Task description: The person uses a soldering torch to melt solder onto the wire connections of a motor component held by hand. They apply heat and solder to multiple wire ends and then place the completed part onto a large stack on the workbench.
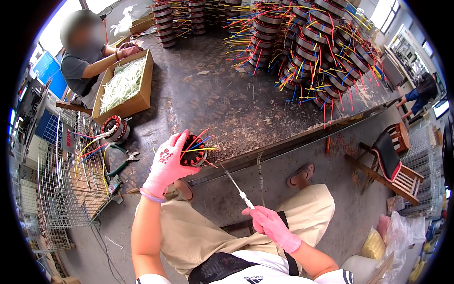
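Note:
My left hand, in a pink glove, grips a motor stator at the table's near edge, its fingers over the left side. Red, blue and yellow lead wires stick out of the stator to the right. In my right hand, also gloved in pink, is a slim tool with a white handle and a long thin metal shaft. Its tip points up and left toward the stator, apart from it. Left of my left hand lie another stator with white sleeving on its leads and green-handled pliers.
Tall stacks of wired stators crowd the far right of the dark table. A cardboard box of white sleeves stands at the left, with a co-worker's gloved hands at its far end. Wire racks and a wooden chair flank the table.

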`<act>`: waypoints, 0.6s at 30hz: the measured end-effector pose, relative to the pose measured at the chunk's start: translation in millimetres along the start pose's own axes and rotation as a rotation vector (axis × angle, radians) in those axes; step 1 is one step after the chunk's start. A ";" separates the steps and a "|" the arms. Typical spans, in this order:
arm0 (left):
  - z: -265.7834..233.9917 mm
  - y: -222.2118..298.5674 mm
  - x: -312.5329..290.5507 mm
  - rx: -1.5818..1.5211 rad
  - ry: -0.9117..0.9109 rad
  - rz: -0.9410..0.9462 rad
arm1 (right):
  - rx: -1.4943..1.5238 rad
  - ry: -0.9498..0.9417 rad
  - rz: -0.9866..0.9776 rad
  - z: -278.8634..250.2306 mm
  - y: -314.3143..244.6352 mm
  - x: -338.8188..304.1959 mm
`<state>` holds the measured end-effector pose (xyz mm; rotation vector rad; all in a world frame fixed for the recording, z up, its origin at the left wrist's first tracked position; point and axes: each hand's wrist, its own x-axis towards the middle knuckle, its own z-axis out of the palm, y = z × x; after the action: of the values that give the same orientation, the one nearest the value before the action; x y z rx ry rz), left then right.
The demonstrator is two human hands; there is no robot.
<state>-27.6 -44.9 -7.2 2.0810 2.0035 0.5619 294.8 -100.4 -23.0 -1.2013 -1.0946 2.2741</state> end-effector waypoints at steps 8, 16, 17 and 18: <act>3.2 0.6 4.6 -0.060 0.026 0.013 | -0.068 0.033 0.035 2.8 -3.3 2.9; 5.1 2.3 6.1 -0.034 0.041 0.032 | -0.078 0.039 0.028 2.8 1.6 7.3; 4.7 3.5 6.5 -0.043 0.038 0.036 | -0.078 0.037 0.016 1.0 3.9 8.0; 3.7 5.1 7.8 -0.050 0.036 0.039 | -0.078 0.034 0.004 -0.7 5.9 8.3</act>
<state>-21.4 -37.0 -7.6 2.0992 1.9510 0.6545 290.8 -98.9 -32.3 -1.2677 -1.1798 2.2243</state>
